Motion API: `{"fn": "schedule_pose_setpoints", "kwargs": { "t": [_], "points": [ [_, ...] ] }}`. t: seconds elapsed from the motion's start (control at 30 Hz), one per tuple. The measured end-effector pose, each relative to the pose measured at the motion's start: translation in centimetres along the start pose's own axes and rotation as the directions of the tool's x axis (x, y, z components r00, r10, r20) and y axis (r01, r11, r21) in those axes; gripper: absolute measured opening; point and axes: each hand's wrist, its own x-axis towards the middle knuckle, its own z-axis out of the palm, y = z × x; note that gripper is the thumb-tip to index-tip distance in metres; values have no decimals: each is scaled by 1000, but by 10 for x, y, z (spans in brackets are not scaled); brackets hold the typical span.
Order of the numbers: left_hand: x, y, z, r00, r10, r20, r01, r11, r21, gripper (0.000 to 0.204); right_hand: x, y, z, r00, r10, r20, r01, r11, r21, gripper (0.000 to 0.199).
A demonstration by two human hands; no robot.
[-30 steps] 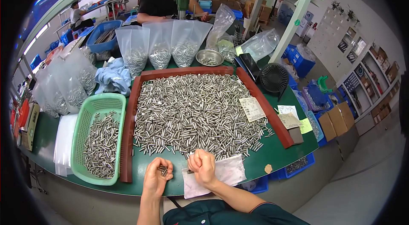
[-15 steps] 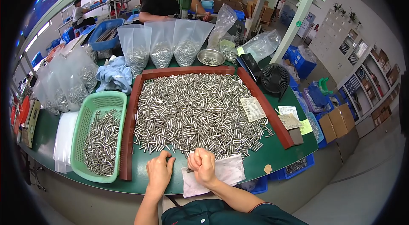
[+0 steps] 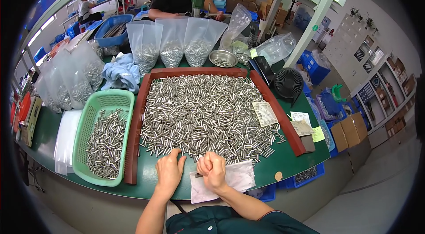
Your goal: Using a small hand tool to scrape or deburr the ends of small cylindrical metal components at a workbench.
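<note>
At the near edge of the green table (image 3: 53, 132), the left hand (image 3: 169, 173) lies palm down with fingers spread, fingertips touching the closest metal pins (image 3: 203, 112) and gripping nothing. Just beside it, the right hand (image 3: 213, 171) is curled into a fist over a white cloth (image 3: 239, 177) that overhangs the near edge; a small dark piece shows at the fist, though what it is cannot be told. Bare green surface lies to either side of the hands. The pins form a wide heap bounded left, far and right by a red-brown frame (image 3: 136, 119), open toward the person. A green basket (image 3: 104, 139) holding more pins sits touching the frame's left side. A black fan (image 3: 288, 83) stands near the right edge. Along the far edge stand clear bags (image 3: 171, 41) part-filled with pins.
</note>
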Motion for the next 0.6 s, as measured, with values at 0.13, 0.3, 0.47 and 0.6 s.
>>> {"fn": "schedule_pose_setpoints", "kwargs": {
  "t": [0.13, 0.3, 0.47, 0.6],
  "points": [
    [2, 1, 0, 999, 25, -32, -25, 1000, 3, 13, 0, -1, 1, 1000, 4, 0, -4, 1000, -8, 36],
    [0, -4, 0, 999, 11, -37, -11, 1000, 7, 11, 0, 0, 2, 1000, -2, -3, 2, 1000, -1, 37],
    [-3, -4, -1, 1000, -21, -8, 21, 999, 33, 10, 0, 0, 0, 1000, -10, -4, 10, 1000, 0, 36],
    [-2, 2, -4, 999, 2, -35, -2, 1000, 5, 9, -1, -1, 1, 1000, -19, 7, 19, 1000, -9, 36]
  ]
}}
